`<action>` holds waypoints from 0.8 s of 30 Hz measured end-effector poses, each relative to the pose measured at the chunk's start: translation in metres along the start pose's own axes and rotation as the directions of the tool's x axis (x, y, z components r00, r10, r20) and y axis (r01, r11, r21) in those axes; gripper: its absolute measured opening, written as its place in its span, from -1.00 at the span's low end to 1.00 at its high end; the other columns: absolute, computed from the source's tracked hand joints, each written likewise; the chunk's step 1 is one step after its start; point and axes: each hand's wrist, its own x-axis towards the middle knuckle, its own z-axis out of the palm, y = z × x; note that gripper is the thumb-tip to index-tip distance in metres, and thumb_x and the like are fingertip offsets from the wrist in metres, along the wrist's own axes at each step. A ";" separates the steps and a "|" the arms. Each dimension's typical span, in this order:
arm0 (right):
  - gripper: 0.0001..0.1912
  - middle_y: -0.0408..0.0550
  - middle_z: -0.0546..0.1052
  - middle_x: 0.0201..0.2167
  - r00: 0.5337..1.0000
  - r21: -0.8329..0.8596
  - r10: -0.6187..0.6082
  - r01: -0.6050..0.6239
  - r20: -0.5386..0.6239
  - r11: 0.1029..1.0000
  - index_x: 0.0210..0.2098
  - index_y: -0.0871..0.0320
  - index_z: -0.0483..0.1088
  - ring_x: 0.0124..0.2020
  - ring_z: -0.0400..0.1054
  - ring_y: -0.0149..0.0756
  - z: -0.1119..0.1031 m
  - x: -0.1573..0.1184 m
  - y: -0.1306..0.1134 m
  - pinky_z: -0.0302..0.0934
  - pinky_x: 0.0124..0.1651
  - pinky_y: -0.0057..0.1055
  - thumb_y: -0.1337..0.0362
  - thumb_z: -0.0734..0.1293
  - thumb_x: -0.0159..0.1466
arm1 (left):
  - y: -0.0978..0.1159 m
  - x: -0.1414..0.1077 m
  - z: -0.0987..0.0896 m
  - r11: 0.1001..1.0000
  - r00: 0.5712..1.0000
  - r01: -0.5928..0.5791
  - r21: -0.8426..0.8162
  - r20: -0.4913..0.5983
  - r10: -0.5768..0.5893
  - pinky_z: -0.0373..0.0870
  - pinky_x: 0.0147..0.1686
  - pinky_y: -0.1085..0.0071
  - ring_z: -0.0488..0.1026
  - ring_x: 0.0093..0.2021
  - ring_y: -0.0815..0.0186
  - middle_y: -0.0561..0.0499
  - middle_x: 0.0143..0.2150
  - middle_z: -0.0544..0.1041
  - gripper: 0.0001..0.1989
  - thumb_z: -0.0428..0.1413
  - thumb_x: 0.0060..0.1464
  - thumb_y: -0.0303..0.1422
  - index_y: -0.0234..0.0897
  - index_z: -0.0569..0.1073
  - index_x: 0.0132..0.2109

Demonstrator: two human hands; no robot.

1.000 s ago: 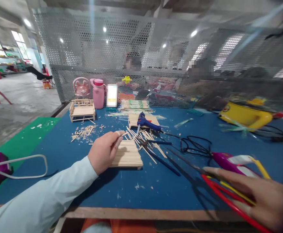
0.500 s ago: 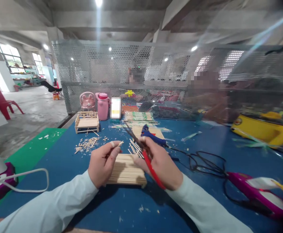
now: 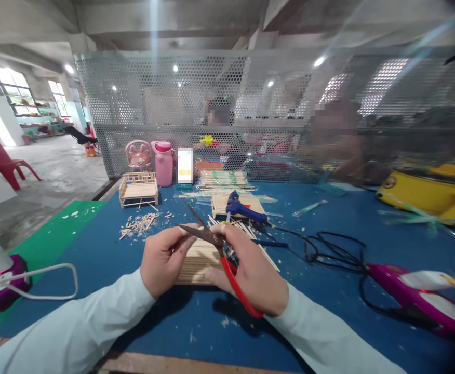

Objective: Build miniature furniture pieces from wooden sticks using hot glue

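Scissors with red handles (image 3: pixel 236 291) are in my right hand (image 3: pixel 251 270), their dark blades parted and pointing up and left across the fingertips of my left hand (image 3: pixel 163 257). Those left fingers are pinched together; a small wooden piece was visible there earlier, but the blades now cover it. Beneath both hands lies a slatted panel of wooden sticks (image 3: pixel 198 265). Behind them a blue glue gun (image 3: pixel 246 212) rests on another wooden slatted piece (image 3: pixel 218 205), with loose sticks near it.
A small wooden bench model (image 3: pixel 138 191), stick offcuts (image 3: pixel 139 224) and a pink bottle (image 3: pixel 164 165) are at the left back. Black cable (image 3: pixel 329 252) runs to a purple power strip (image 3: pixel 410 296) at right. A yellow pot (image 3: pixel 426 195) stands behind. People sit beyond the mesh screen (image 3: pixel 134 104).
The scissors have swung left and opened, so their blades now cross the left fingertips. The view has tilted slightly downward.
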 end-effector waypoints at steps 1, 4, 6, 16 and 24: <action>-0.50 0.03 0.37 -0.20 1.000 -0.004 -0.007 0.007 0.003 1.000 -0.11 0.13 0.20 -0.18 0.28 -0.16 0.000 -0.001 0.000 0.21 -0.11 -0.18 0.14 0.40 0.01 | -0.001 0.000 0.000 1.000 1.000 0.000 -0.010 -0.010 0.000 0.42 -0.31 0.49 0.52 -0.30 0.32 -0.02 -0.27 0.60 -0.80 0.03 0.11 -0.40 -0.27 0.52 -0.17; -0.46 0.07 0.37 -0.17 1.000 -0.006 -0.022 0.022 0.014 1.000 -0.05 0.15 0.19 -0.16 0.28 -0.14 0.001 -0.002 0.001 0.21 -0.10 -0.15 0.14 0.39 0.03 | -0.002 -0.001 0.000 1.000 1.000 -0.007 -0.019 -0.013 0.007 0.44 -0.26 0.45 0.53 -0.23 0.29 -0.02 -0.24 0.61 -0.80 0.04 0.09 -0.42 -0.25 0.53 -0.17; -0.43 0.07 0.37 -0.16 0.999 0.010 -0.032 0.032 0.016 0.999 -0.02 0.14 0.18 -0.14 0.28 -0.13 0.001 -0.002 0.002 0.20 -0.08 -0.13 0.12 0.38 0.03 | -0.002 -0.001 -0.001 1.000 1.000 -0.024 -0.010 -0.002 0.024 0.44 -0.27 0.45 0.54 -0.25 0.29 -0.02 -0.25 0.61 -0.80 0.04 0.08 -0.43 -0.23 0.53 -0.17; -0.42 0.07 0.35 -0.10 0.998 0.101 -0.061 0.060 0.001 0.993 0.03 0.10 0.15 -0.09 0.28 -0.12 0.006 -0.004 0.004 0.20 -0.03 -0.14 0.04 0.33 0.08 | 0.002 -0.001 -0.004 0.992 0.997 -0.055 0.117 -0.053 0.062 0.32 -0.54 0.52 0.41 -0.56 0.40 0.04 -0.56 0.52 -0.82 0.06 0.06 -0.41 -0.20 0.58 -0.28; -0.38 0.09 0.35 -0.17 0.996 -0.013 -0.081 0.081 -0.024 0.997 0.02 0.16 0.17 -0.13 0.27 -0.11 0.004 -0.004 0.004 0.20 -0.07 -0.13 0.04 0.36 0.05 | 0.003 0.001 -0.004 0.998 0.999 -0.033 -0.051 0.013 0.033 0.43 -0.32 0.47 0.53 -0.35 0.32 -0.03 -0.33 0.61 -0.80 0.06 0.07 -0.42 -0.26 0.56 -0.21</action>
